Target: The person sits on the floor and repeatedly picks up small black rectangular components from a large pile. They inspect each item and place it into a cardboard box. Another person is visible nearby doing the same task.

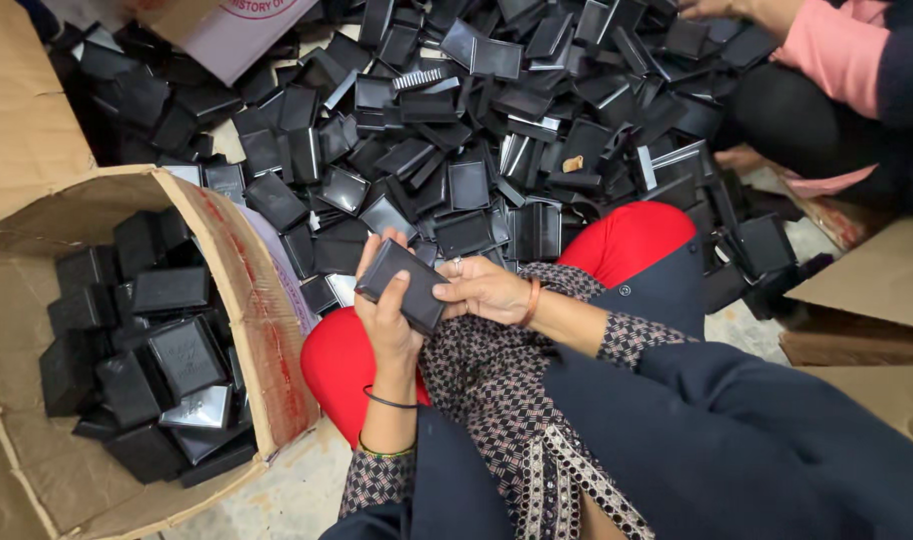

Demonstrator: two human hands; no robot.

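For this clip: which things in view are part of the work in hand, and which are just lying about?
In the work:
- small black box, held between left hand and right hand
- heap of black box parts on the floor
- cardboard carton holding black boxes

Lying about:
- flattened cardboard, right
- another person's pink sleeve
- cardboard flap, top left

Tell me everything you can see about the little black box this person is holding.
The black box is small, flat, square, seemingly matte plastic, and looks closed. It is tilted above the person's lap, held by both hands: the left hand cups it from below and the right hand presses its right edge.
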